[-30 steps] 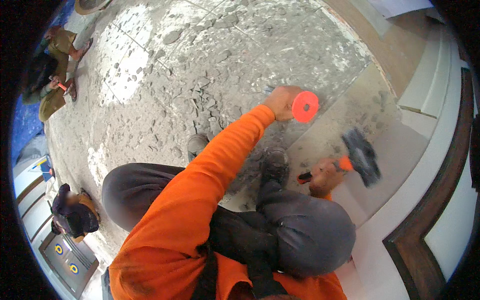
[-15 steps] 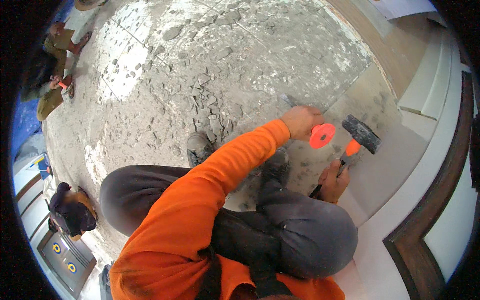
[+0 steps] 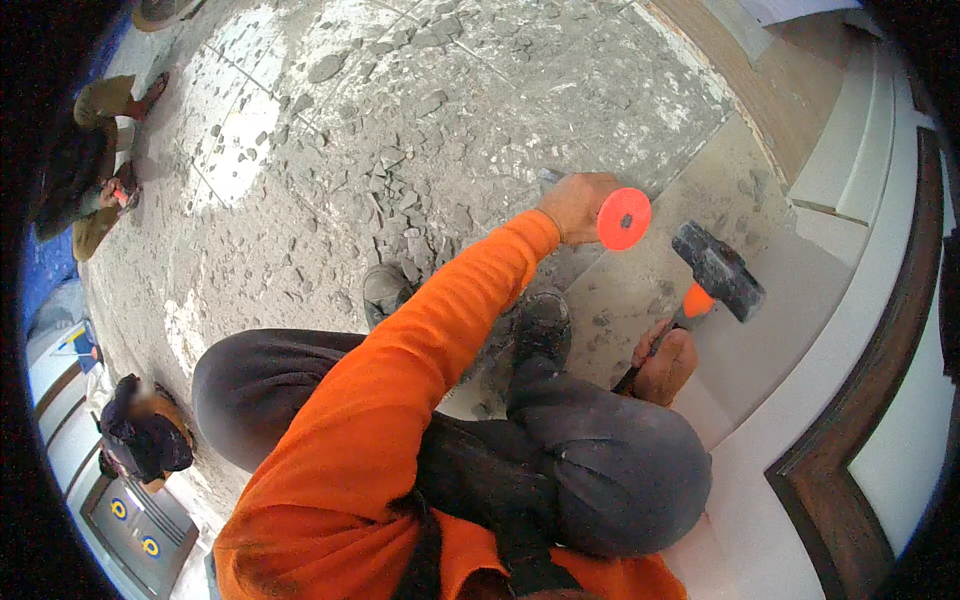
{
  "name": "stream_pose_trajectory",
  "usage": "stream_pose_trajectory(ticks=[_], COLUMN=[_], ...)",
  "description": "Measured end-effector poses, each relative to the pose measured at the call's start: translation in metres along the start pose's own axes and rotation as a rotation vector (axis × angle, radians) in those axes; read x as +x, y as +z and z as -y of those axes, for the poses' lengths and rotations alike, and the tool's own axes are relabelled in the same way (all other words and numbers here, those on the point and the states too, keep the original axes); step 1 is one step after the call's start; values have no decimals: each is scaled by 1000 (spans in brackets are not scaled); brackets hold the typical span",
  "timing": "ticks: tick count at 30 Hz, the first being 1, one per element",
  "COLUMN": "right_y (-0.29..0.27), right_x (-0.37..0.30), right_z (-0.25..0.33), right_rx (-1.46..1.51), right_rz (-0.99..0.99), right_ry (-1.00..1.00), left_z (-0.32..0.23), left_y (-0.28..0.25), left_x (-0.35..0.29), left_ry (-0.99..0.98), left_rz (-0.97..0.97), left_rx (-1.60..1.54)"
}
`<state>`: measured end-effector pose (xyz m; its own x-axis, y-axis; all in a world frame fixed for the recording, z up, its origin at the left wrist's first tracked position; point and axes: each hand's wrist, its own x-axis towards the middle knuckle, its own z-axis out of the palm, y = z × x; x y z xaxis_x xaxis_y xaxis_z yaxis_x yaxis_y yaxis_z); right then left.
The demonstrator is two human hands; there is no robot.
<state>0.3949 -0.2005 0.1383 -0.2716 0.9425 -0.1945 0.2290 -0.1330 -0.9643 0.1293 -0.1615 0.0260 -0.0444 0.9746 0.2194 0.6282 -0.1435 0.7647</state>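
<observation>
My left hand (image 3: 580,206) is closed round a chisel whose round orange-red hand guard (image 3: 625,220) faces up toward me. The chisel's grey blade end (image 3: 549,176) shows just beyond my knuckles, over the floor; whether its tip touches is hidden by the hand. In my right hand (image 3: 668,370), beside my right knee, is a club hammer (image 3: 720,272) with a dark, worn steel head and an orange and black handle. The hammer head is raised to the right of the guard, apart from it. Between my hands and body are my dusty shoes (image 3: 541,325).
Broken grey mortar chips (image 3: 395,185) are scattered over the rough floor (image 3: 300,250). Smooth tiles (image 3: 730,190) and a white wall with dark wood trim (image 3: 830,500) lie to the right. One person crouches at far left (image 3: 100,170); another person (image 3: 145,430) is lower left.
My left hand and the chisel have shifted up and left, and the guard now faces me more squarely. My right hand has turned slightly with the hammer, its head still raised.
</observation>
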Motion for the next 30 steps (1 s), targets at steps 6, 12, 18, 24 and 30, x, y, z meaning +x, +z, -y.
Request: stream_pose_trajectory(ticks=[6,12,18,24,30], right_y=[25,-4,27,-4,39], right_x=[25,19,25,15,25], right_z=[-17,-15,-7,-45,-6], right_rx=[-692,-255,-556,-171,-501], right_rz=[47,102,146,-99,77], right_ry=[-432,-163,-159,-140,-182], left_z=[-7,-1,-5,0,-1], left_y=[-19,-5,-15,-11,-35], left_x=[5,10,8,8,4], left_ry=[-64,-47,-80,-136,-124], left_rz=[-13,-182,-74,-93,-79], left_rx=[-89,-190,-178,-83,-176])
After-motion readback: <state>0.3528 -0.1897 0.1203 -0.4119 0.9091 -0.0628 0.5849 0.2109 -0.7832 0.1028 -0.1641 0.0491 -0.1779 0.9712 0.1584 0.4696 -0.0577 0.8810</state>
